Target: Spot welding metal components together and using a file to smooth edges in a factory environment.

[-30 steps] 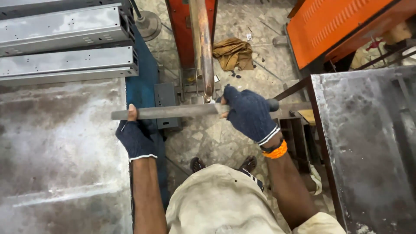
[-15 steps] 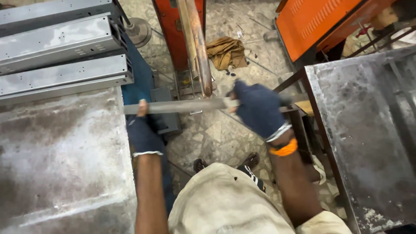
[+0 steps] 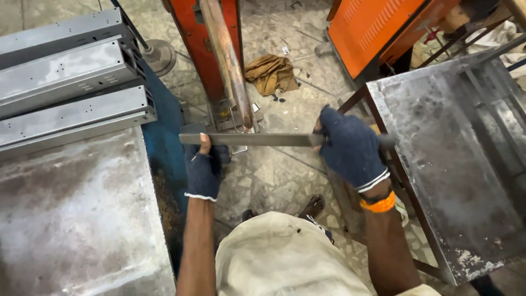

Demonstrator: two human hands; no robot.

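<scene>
Bar (image 3: 263,140) lies level, left-right, gripped by left hand (image 3: 203,170) and right hand (image 3: 350,147)

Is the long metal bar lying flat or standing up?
Flat: the metal bar runs level, left hand under one end, right hand gripping the other.

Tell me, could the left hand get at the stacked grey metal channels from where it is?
Probably yes. The left hand grips the flat metal bar, but nothing stands between it and the metal channels just beside it.
</scene>
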